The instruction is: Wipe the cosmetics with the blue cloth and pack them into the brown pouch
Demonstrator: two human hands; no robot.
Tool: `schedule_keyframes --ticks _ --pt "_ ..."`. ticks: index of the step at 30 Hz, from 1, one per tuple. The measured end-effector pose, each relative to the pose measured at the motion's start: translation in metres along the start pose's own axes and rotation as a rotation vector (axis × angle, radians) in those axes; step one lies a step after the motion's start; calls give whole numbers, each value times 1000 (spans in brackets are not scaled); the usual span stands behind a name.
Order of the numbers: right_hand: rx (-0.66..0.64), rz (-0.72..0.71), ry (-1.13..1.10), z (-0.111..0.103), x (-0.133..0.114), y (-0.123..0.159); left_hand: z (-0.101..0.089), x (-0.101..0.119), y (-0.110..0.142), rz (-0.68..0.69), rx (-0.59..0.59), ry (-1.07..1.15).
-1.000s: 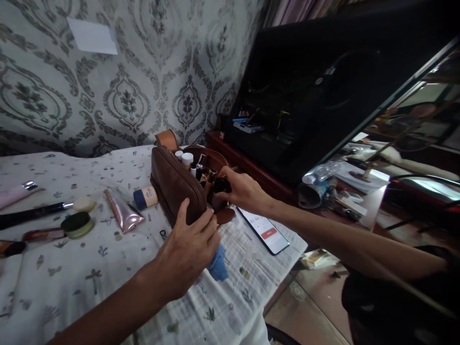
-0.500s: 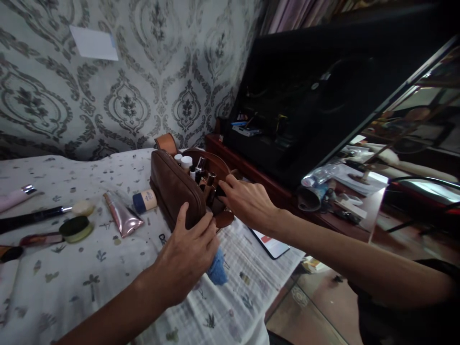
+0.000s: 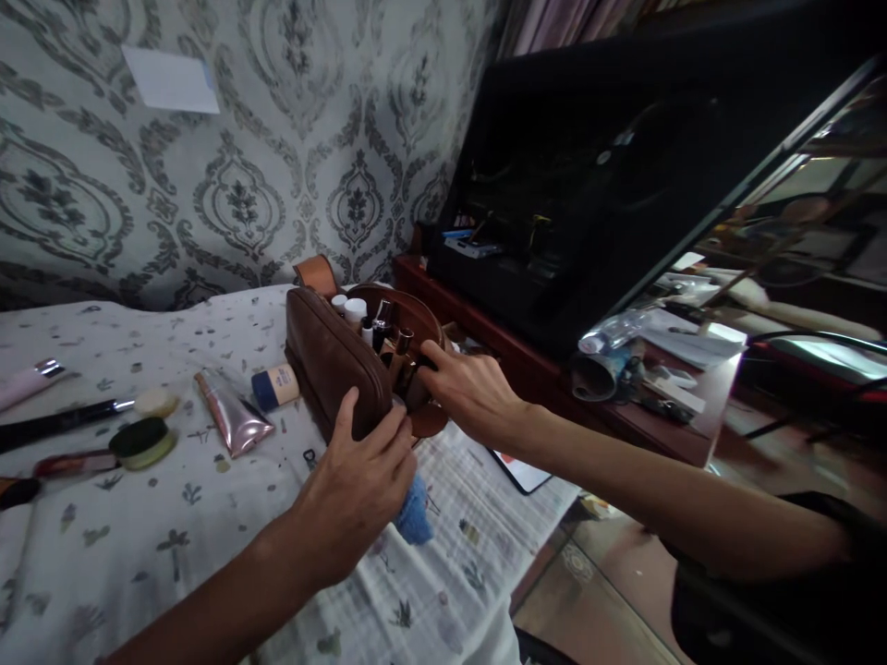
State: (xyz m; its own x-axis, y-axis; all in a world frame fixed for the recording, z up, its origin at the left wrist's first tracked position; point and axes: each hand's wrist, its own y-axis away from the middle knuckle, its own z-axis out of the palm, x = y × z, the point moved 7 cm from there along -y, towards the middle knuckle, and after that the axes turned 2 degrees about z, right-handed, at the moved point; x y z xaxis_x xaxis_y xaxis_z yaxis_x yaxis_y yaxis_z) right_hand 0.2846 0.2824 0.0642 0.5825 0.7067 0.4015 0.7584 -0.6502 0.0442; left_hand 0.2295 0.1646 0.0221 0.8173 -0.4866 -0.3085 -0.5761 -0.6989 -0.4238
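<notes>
A brown leather cosmetic bag (image 3: 339,356) stands unzipped on the cloth-covered table, several cosmetics upright inside, among them a white-capped jar (image 3: 356,311) and a gold-brown tube (image 3: 402,349). My left hand (image 3: 364,476) is closed around the bag's near end, thumb on its side. At the opening's right edge, my right hand (image 3: 475,392) has its fingers bent over the rim, seeming to grip it; its fingertips are partly hidden. Below my left hand pokes a blue fuzzy piece (image 3: 414,513). The bag's loose brown flap (image 3: 430,420) lies beneath my right hand.
Left of the bag lie a blue-and-beige container (image 3: 275,386), a pink metallic tube (image 3: 234,416), a round green-and-black pad (image 3: 142,443) and a long black-handled brush (image 3: 66,425). A phone (image 3: 523,473) lies near the table's right edge. A large dark screen (image 3: 575,194) stands behind.
The small dark object my right hand held is out of sight, at the bag's opening. That hand has shifted slightly right and down, covering more of the phone. My left hand stays on the bag.
</notes>
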Motion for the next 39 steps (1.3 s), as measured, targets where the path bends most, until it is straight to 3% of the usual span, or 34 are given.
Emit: schedule_keyframes --ticks 12,21,25,30,35,37,39 --pt "96 -55 -137 5 10 17 -11 0 -4 -15 114 35" --pt "316 -92 -330 6 18 43 -17 0 -5 -3 66 59" --pt "405 -196 -421 11 8 57 -18 1 -3 3 38 67" --pt "409 -305 -527 19 3 64 -16 4 -1 -12 16 84" --pt "422 -368 -527 -4 10 43 -11 6 1 -30 38 79" --pt "341 -500 -496 -15 -2 27 -10 6 2 -38 57 81" --pt "156 -626 -449 -18 -19 9 -9 6 3 -54 80 92"
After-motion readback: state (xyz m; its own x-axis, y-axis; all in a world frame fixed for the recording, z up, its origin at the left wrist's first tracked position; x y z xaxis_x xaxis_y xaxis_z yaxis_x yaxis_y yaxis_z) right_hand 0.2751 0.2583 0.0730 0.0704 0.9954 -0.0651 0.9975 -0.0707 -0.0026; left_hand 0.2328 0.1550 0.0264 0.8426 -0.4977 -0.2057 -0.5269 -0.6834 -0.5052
